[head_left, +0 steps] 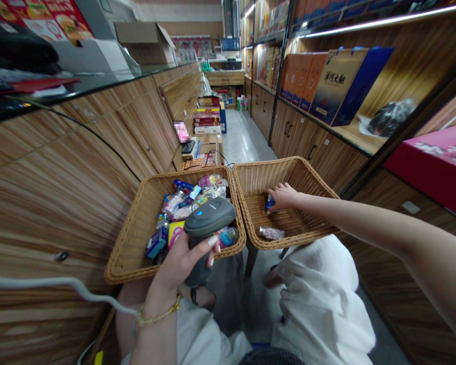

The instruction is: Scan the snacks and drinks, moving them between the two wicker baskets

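Observation:
My left hand (188,261) is wrapped round the handle of a dark grey barcode scanner (212,217), held over the front right part of the left wicker basket (127,238). Snacks and small toys in bright wrappers fill much of that basket, among them a blue box (156,242) and a yellow pack (175,230). Inside the right wicker basket (307,220), my right hand (283,196) has its fingers closed on a small blue packet (269,203), partly hidden by them. Near the front wall of this basket lies a small clear bottle of pinkish pieces (272,233).
A wooden counter (110,137) runs along the left, with a black cable (95,134) hanging down it. Stacked boxes (207,119) and a phone (182,132) stand beyond the baskets. Shelves with gift boxes (338,86) line the right. The aisle floor (247,137) stretches ahead.

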The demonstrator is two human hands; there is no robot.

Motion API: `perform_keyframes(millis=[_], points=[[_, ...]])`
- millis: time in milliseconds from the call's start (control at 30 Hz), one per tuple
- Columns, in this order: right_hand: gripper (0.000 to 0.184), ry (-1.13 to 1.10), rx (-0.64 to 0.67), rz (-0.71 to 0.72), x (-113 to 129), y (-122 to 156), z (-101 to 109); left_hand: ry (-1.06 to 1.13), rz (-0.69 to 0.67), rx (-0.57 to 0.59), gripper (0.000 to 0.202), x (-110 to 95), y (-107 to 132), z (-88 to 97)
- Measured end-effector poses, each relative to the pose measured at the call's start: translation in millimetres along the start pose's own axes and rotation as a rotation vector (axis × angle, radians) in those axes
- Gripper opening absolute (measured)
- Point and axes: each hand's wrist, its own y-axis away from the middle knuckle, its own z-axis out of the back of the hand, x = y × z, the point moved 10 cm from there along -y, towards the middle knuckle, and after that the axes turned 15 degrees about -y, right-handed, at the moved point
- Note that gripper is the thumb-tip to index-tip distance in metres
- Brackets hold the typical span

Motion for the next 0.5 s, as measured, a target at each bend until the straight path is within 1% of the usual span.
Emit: perform_keyframes(millis=[67, 133, 267, 333, 400, 500], points=[[0.09, -0.002, 0.024, -0.025, -1.4, -0.5, -6.0, 0.008, 0.0, -0.008, 0.03, 1.1, 0.5, 0.9], [0.09, -0.003, 0.018, -0.027, -0.4, -0.4, -7.6, 0.013, 0.004, -0.017, 0.029, 2.7, 1.2, 1.9], [0.09, -0.005, -0.007, -0.001, 5.7, 2.3, -0.9, 0.009, 0.007, -0.015, 0.03, 3.3, 1.9, 1.8], [0.091, -0.006, -0.025, 0.021, 10.3, 5.3, 7.6, 0.008, 0.008, -0.013, 0.031, 2.1, 1.7, 1.1], [0.093, -0.032, -0.068, 0.052, 16.1, 10.1, 20.5, 0.01, 0.012, -0.011, 0.031, 1.1, 1.5, 0.3], [0.099, -0.143, -0.196, 0.135, 28.3, 23.5, 46.7, 0.012, 0.011, -0.012, 0.032, 0.0, 1.6, -0.2]])
